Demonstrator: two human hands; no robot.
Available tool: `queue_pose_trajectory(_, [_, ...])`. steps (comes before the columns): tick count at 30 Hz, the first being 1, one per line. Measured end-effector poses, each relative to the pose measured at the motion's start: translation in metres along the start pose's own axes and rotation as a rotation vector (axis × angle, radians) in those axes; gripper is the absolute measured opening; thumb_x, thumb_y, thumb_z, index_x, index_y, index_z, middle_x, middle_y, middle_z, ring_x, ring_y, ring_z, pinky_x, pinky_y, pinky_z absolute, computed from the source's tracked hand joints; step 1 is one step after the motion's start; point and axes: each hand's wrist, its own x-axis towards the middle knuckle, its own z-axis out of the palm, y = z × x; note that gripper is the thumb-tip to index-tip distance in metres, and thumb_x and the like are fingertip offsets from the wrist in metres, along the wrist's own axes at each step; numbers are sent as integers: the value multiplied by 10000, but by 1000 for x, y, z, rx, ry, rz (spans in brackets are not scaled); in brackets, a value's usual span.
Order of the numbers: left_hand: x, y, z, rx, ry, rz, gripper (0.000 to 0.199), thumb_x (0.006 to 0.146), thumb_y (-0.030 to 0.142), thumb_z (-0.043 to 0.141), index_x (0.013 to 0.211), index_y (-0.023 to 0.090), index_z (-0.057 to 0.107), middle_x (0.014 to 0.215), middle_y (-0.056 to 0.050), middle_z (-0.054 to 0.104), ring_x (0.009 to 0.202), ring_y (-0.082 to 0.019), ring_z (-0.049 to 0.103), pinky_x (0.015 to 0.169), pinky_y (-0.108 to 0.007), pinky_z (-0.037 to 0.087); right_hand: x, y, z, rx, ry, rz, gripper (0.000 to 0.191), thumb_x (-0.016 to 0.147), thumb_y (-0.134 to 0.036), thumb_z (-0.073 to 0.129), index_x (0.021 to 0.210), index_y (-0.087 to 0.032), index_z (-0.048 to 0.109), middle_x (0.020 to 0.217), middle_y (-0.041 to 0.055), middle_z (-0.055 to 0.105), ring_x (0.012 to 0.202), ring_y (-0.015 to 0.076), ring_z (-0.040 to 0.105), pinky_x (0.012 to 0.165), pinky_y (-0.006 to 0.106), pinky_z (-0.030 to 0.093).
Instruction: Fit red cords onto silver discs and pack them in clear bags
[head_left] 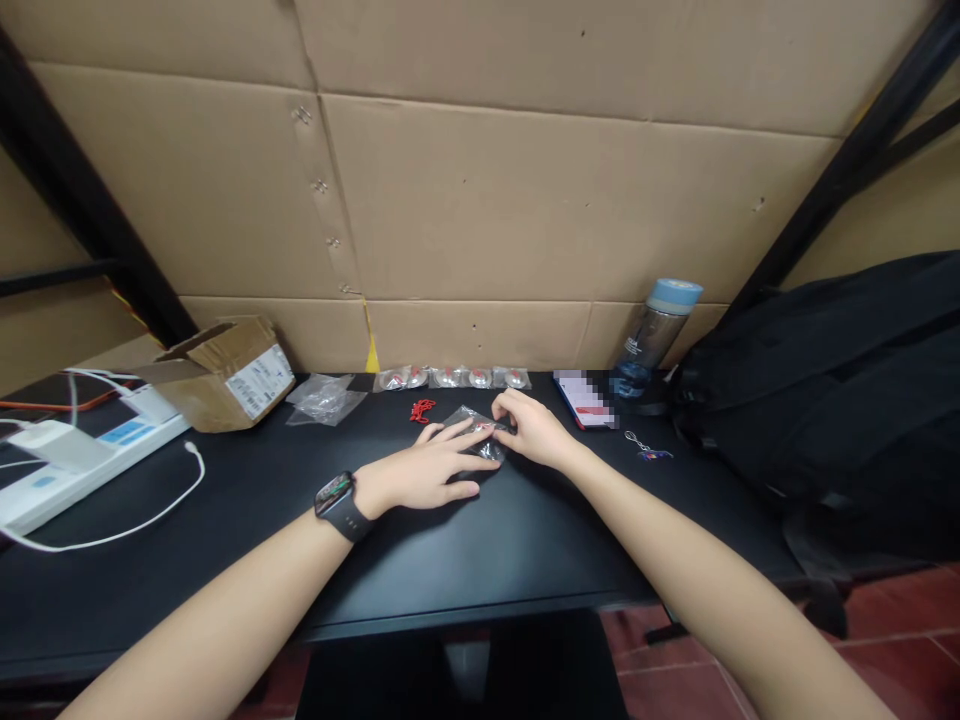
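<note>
Nearest me, my left forearm and right forearm lie across the front edge of the black desk, a smartwatch strapped round the left wrist. My left hand is spread palm down and grasping nothing, its fingers laid over a small clear plastic bag. That bag lies about midway between the desk's left and right ends, nearer the back edge than the front, with something red showing at it (too small for me to name). My right hand is bent at the bag's right side, forefinger and thumb drawn in toward it; whether they pinch the plastic I cannot tell.

Just beyond my left hand sits a little heap of red cord. Along the back edge runs a row of bagged silvery discs; left of it lie crumpled clear bags, beside an open cardboard box with a white label. Toward the left end a white power strip carries a white charger. On my right lie a smartphone and a small charm. Near the back right corner stands a blue-lidded water bottle, next to a black backpack.
</note>
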Motion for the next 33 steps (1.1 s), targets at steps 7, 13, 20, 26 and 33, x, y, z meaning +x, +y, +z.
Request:
queue_pose_trajectory(7, [-1, -4, -3, -48, -57, -3, 500, 1019, 318, 503, 1484, 497, 463, 1703, 31, 161, 1577, -353, 69, 1184, -687, 164, 1, 2, 7, -5, 9, -52, 195, 857, -258, 681, 991, -233, 542, 1039, 27, 563, 896, 175, 554, 771, 268, 416])
queue_pose_trajectory(13, [-2, -8, -4, -80, -46, 34, 560, 977, 210, 537, 1442, 521, 507, 1691, 50, 200, 1571, -329, 136, 1204, -652, 171, 4, 1, 19, -51, 68, -15, 225, 837, -224, 680, 1004, -246, 531, 1061, 36, 567, 999, 211, 554, 811, 295, 428])
queue_pose_trajectory(20, [-4, -7, -17, -70, 72, 88, 344, 902, 265, 642, 1194, 423, 733, 1593, 34, 444, 1540, -331, 258, 1216, -576, 213, 6, 3, 7, 109, 7, -65, 272, 804, -263, 756, 1007, -226, 579, 1045, 30, 574, 893, 172, 568, 787, 281, 455])
queue_pose_trajectory(26, [1, -6, -19, -24, 339, -48, 393, 773, 92, 594, 1106, 282, 683, 1257, -25, 670, 1242, -240, 558, 1087, -417, 357, 3, 11, -22, 197, -71, -100, 115, 913, -176, 593, 1019, -207, 625, 979, 35, 609, 831, 153, 578, 779, 279, 467])
queue_pose_trajectory(33, [7, -12, -6, 90, 438, -252, 206, 869, 376, 702, 1027, 247, 669, 1131, -60, 698, 1147, -276, 551, 979, -421, 314, 4, 5, 2, 152, -37, -110, 209, 787, -251, 808, 939, -211, 671, 961, 21, 619, 846, 160, 598, 793, 283, 472])
